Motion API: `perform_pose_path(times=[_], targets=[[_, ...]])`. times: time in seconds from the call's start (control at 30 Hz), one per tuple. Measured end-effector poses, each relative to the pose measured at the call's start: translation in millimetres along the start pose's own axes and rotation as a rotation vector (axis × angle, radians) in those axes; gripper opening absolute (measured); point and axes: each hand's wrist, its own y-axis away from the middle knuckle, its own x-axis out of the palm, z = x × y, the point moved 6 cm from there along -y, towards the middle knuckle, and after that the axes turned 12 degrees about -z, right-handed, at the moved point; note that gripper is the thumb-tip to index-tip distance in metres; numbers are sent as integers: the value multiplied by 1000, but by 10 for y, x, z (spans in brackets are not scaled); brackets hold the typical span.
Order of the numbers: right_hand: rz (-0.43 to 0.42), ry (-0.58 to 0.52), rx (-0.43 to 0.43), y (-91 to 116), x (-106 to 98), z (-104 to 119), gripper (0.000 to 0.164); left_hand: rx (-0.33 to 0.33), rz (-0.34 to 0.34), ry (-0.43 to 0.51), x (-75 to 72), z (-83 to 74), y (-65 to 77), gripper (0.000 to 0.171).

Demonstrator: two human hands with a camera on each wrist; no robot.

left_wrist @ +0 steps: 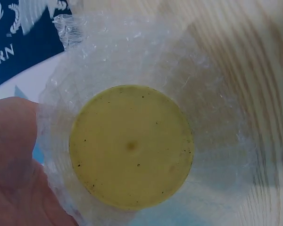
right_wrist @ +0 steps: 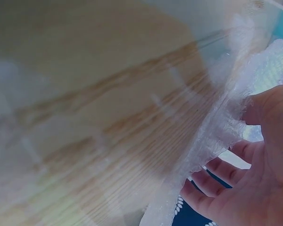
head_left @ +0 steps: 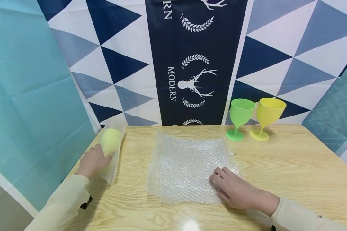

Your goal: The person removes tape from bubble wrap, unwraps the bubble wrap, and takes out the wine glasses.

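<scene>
At the far left of the table, my left hand grips a yellow goblet rolled in clear bubble wrap. The left wrist view shows the goblet's round base through the loose end of the wrap, with part of the left hand against its side. A sheet of bubble wrap lies spread in the middle. At its right edge my right hand holds the sheet with bent fingers. In the right wrist view, the thumb and fingertips meet the crinkled edge of the wrap.
A green goblet and another yellow goblet stand upright at the back right of the wooden table. Behind the table hangs a patterned cloth, with a teal cloth along the left side.
</scene>
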Motion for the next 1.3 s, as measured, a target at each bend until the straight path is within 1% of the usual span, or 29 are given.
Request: perform_pose_path(times=[0.1,0.23,0.47,0.6,0.7,0.8,0.9,0.97,1.07,1.17,1.3], targets=[[-9,9,0,4,-1,-7,34,5,9,11,9,-88,52,66],[-15,7,2,6,-7,-6,33,19,1,13,20,-174,118,60],[16,-10,31,31,21,-4,31,56,-24,28,48,-290,236,57],[22,-15,33,34,19,-6,32,44,-28,70,30,-339,295,57],[22,-15,34,30,11,-11,32,22,-17,92,0,-355,305,61],[19,-15,34,24,8,-12,32,-16,10,89,-16,-332,283,73],[8,-8,28,27,7,-9,32,-51,37,99,8,-284,221,83],[-3,-4,23,30,8,-6,32,-78,66,125,34,-246,170,86],[-6,-1,19,34,15,-7,32,-109,130,182,72,-209,92,90],[-2,-1,18,36,24,-10,32,-151,209,245,108,-189,38,100],[0,0,20,29,17,-12,32,-201,278,310,143,-168,-9,109]])
